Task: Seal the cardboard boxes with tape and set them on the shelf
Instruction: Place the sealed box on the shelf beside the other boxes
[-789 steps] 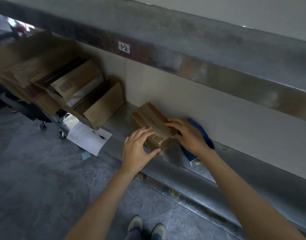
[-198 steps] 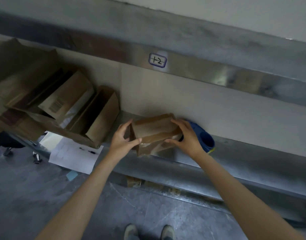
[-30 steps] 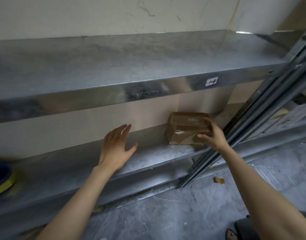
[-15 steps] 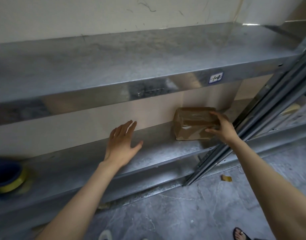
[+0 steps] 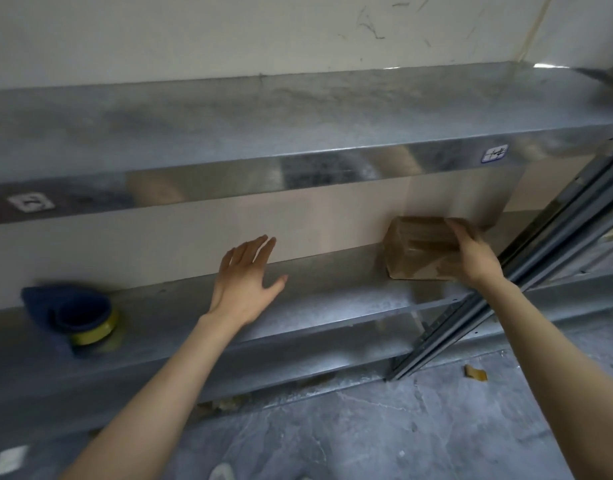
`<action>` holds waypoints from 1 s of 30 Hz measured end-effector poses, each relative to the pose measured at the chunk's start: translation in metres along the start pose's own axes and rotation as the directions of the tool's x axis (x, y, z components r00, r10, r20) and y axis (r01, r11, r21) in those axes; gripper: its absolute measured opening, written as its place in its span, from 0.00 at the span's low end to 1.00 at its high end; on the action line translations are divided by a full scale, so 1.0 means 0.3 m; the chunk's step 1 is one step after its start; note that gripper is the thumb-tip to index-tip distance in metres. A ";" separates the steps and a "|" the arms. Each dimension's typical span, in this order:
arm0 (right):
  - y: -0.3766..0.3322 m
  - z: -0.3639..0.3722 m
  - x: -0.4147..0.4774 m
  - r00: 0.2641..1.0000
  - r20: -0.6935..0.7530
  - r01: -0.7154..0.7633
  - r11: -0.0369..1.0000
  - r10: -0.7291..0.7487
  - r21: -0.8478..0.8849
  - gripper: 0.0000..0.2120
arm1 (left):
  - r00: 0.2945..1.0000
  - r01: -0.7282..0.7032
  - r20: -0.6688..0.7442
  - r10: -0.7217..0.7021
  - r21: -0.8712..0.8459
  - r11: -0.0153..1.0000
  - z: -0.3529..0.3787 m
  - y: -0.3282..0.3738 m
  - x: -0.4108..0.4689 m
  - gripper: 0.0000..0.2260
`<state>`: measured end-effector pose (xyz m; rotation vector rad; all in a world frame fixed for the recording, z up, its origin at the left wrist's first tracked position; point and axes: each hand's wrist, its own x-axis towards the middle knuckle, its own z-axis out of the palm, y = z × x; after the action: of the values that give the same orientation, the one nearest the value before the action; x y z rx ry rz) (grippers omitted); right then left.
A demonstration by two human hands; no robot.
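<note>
A small taped cardboard box point(image 5: 416, 249) sits on the lower metal shelf point(image 5: 333, 299), near the shelf's right end and close to the back wall. My right hand point(image 5: 471, 252) holds the box by its right side, with fingers over the top edge and thumb on the front. My left hand point(image 5: 248, 280) hovers over the middle of the shelf with its fingers spread and nothing in it. A blue tape dispenser with a yellow roll point(image 5: 80, 315) lies at the shelf's left.
An upper metal shelf point(image 5: 298, 133) overhangs the lower one, with small labels on its front lip. Grey upright rails point(image 5: 527, 268) slant down just right of the box. The floor below is grey stone with a scrap of tape point(image 5: 475, 372).
The box and my right hand have shifted slightly right, deeper toward the shelf's end. The view has swung left, bringing more of the tape dispenser into sight. My left hand stays open.
</note>
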<state>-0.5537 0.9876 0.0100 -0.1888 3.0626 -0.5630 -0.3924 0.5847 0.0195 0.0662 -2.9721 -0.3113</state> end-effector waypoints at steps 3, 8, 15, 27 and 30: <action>-0.123 0.015 -0.021 0.998 -0.003 0.063 0.995 -0.063 -0.073 0.36 | 0.999 0.021 -0.033 -0.019 0.035 0.999 -0.048 -0.095 -0.046 0.32; -0.431 0.078 -0.057 0.992 0.010 0.124 0.991 -0.123 -0.048 0.29 | 0.991 0.108 -0.091 -0.101 0.076 0.991 -0.145 -0.283 -0.136 0.31; -0.954 0.224 -0.179 0.971 0.045 0.237 0.966 -0.234 -0.104 0.32 | 0.975 0.174 -0.157 -0.159 0.087 0.981 -0.268 -0.606 -0.299 0.35; -1.775 0.569 -0.532 0.915 0.063 0.401 0.916 -0.400 -0.016 0.34 | 0.961 0.212 -0.204 -0.187 0.109 0.971 -0.460 -1.170 -0.622 0.31; -1.920 0.614 -0.595 0.883 0.067 0.465 0.885 -0.465 0.016 0.33 | 0.949 0.247 -0.235 -0.212 0.132 0.960 -0.489 -1.262 -0.686 0.32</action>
<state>-0.3025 0.4102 0.0425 -0.9431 2.9434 -0.5513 -0.1557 0.1972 0.0519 0.4395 -2.7635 -0.0830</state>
